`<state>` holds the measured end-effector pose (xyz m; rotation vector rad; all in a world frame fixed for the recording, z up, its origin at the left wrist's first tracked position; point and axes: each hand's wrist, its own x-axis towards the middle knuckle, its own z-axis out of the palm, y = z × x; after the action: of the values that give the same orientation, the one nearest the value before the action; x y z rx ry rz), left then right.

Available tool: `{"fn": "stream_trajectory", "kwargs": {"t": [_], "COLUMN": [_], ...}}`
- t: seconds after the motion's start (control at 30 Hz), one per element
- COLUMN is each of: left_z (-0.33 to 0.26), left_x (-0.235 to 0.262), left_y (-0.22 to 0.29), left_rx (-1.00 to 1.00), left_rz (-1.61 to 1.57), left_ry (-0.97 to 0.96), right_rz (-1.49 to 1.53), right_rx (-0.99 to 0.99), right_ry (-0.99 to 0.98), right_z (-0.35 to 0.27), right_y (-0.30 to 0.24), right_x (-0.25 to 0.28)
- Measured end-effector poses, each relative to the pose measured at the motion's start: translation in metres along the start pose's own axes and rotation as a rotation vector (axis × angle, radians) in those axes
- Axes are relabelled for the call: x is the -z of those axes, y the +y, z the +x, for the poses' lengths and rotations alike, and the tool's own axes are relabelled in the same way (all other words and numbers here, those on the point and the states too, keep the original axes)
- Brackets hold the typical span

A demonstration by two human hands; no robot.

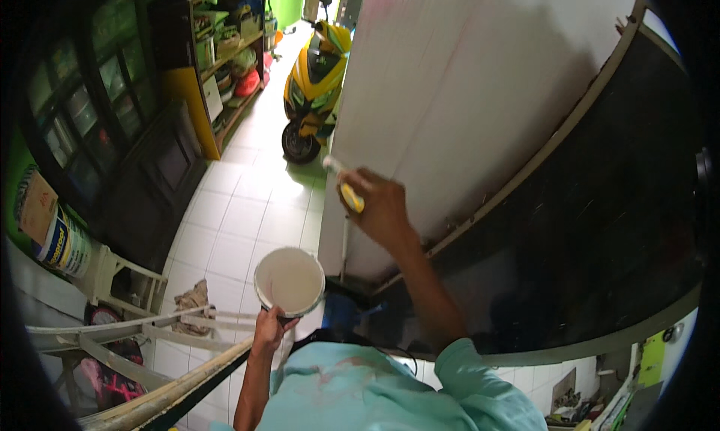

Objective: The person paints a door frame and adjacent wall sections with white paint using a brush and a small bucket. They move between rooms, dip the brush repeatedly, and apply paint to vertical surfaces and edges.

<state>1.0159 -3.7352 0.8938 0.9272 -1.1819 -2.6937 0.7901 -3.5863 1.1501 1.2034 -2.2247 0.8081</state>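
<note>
My left hand (pixel 271 329) grips the lower side of a round white paint bucket (pixel 259 291). The bucket is tipped so that its pale inside shows. Higher up and to the right, my right hand (pixel 375 208) is closed round a paintbrush (pixel 352 198) with a yellow handle. The whitish tip of the brush points up and left, close to the edge of a white wall (pixel 442 93). Whether the tip touches the wall, I cannot tell. Faint pinkish streaks run down the wall.
A pale ladder (pixel 120 348) stands at lower left, beside a crumpled brown cloth (pixel 193 305). Farther off are a yellow scooter (pixel 319 75), a loaded shelf (pixel 225 63) and a dark cabinet (pixel 112 146). A large dark framed panel (pixel 585 228) fills the right side.
</note>
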Motion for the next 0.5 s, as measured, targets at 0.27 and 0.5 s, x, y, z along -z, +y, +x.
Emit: {"fn": "stream_trajectory", "kwargs": {"t": [0.27,0.5], "left_z": [-0.006,-0.018], "left_x": [-0.016,-0.032], "left_y": [0.006,0.016], "left_rx": [-0.071,-0.051], "left_rz": [0.049,0.132], "left_ry": [0.047,0.101], "right_rz": [0.599,0.539], "right_rx": [-0.42,-0.321], "right_ry": [-0.187,-0.477], "right_z": [-0.106,-0.111], "right_y": [0.003,-0.029], "right_x": [-0.054,-0.094]}}
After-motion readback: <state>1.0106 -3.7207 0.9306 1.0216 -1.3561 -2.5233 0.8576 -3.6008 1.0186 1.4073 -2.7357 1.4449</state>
